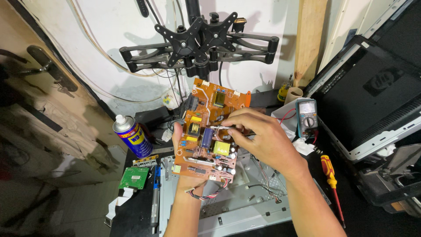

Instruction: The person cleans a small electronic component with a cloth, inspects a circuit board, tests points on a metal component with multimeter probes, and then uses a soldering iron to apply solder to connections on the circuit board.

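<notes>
Two hands: left hand (186, 175) grips circuit board (210, 131); right hand (258, 136) fingers pinch small component (229, 127) above.

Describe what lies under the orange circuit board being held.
The left hand supports the orange circuit board from below, above a grey metal chassis. The board's underside and the palm are hidden.

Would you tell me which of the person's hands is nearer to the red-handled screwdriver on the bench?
Right. The right hand works over the circuit board, on the same side as the screwdriver; the left hand holds the board from beneath, farther off.
</notes>
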